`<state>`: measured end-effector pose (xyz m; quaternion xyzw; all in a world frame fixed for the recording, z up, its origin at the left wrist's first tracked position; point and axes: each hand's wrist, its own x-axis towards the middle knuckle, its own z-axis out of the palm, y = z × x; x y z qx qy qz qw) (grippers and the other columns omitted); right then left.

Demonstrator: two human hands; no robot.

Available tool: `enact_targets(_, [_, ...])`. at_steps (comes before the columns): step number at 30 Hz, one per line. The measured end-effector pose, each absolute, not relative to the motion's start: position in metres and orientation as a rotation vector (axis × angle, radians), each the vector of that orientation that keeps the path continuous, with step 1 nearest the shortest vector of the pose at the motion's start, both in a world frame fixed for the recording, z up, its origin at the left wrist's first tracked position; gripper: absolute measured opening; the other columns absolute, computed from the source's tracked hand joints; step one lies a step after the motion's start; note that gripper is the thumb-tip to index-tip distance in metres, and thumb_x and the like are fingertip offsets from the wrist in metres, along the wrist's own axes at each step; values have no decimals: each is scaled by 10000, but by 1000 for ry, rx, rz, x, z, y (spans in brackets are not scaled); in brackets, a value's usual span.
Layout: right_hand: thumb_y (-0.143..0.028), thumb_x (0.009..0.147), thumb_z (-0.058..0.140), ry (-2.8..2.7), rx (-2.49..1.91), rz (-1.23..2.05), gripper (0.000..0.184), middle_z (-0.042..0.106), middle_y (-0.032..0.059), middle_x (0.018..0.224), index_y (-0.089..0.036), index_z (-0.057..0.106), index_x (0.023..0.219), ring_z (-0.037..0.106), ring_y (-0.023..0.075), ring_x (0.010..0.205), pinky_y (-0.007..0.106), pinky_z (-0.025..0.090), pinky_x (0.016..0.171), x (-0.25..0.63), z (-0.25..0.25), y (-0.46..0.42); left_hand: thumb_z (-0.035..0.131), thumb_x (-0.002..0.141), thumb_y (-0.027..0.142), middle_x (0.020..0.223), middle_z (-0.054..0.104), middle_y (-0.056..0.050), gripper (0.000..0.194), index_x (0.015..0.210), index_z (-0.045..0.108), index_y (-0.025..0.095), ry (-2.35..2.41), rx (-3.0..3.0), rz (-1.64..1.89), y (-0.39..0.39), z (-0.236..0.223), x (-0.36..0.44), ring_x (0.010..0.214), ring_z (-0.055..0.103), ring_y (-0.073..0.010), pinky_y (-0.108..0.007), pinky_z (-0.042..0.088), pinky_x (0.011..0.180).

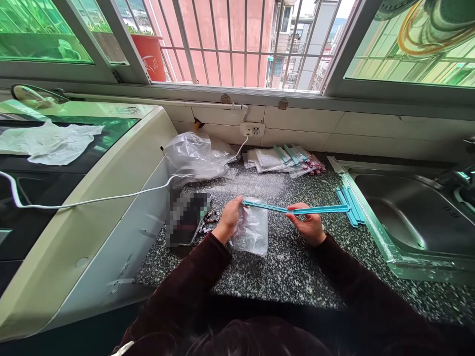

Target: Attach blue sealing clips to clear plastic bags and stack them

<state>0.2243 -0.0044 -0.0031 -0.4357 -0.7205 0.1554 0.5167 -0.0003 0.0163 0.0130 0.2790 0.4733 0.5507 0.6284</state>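
Nearest, two dark sleeves (193, 277) reach in over the near edge of the speckled surface (274, 277). Between the hands and that edge the stone is bare. Around the middle of the surface, left of centre, a clear bag (253, 232) lies flat, its upper end away from the person. The left hand (230, 216) is at the bag's upper left side, its grip closed on the left end of a long blue strip (321, 209), which passes over the bag's upper end. The right hand (309, 225) is to the right of the bag, its grip pinched shut around the strip's middle, where a thinner length meets a broader one. The broader length points right, its tip over a small pile of blue strips (355, 213) lying beside the metal sink (415, 212) at the surface's right side.

Left of the left hand, towards the left edge, is a dark object (191, 217), partly pixelated, with a beaded cord (210, 221) beside it. Beyond it, at the far left corner, sits a crumpled plastic bag (196, 155); a white cable (111, 199) runs in front of it. Along the far edge, right of that, lies a stack of flat bags (269, 159) with blue and pink strips on it. Behind are the tiled wall (300, 123), a socket (253, 129) and the barred window (230, 49).
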Motion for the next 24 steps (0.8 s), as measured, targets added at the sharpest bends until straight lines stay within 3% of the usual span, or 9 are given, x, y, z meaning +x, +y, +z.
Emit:
enact_targets(5, [-324,751,648,-1703,-1032,338,120,662,43,762,-208,646,781,613,178,715,349,517,669,225,-3,-4,686,618,457,426,490,29,342,548,570,144,969,651,1193,15,11,-3,366,405,-65,-194,273,376])
enact_targets(10, [-255,746,653,-1708,-961,228,70,662,34,758,-214,635,799,613,175,708,343,514,647,227,1,-5,791,494,293,516,561,23,283,646,624,123,864,794,1163,15,10,-5,441,453,-59,-186,322,454])
enact_targets(14, [-268,753,647,-1619,-1038,140,88,658,34,780,-210,634,819,602,169,711,336,505,654,235,5,-2,786,500,284,548,578,14,274,679,654,124,879,859,1134,13,12,-6,470,465,-72,-200,336,483])
enact_targets(21, [-341,755,636,-1615,-1164,222,146,663,39,759,-194,644,757,559,132,585,278,472,522,239,-4,8,781,524,285,621,619,-7,226,663,679,139,835,999,1018,3,19,-4,567,510,-96,-209,371,562])
enact_targets(24, [-320,752,641,-1726,-1090,239,114,668,38,738,-207,651,762,588,156,632,306,493,566,230,-4,4,784,514,296,615,615,-6,233,652,677,142,830,988,1004,2,20,-3,569,508,-100,-212,371,560])
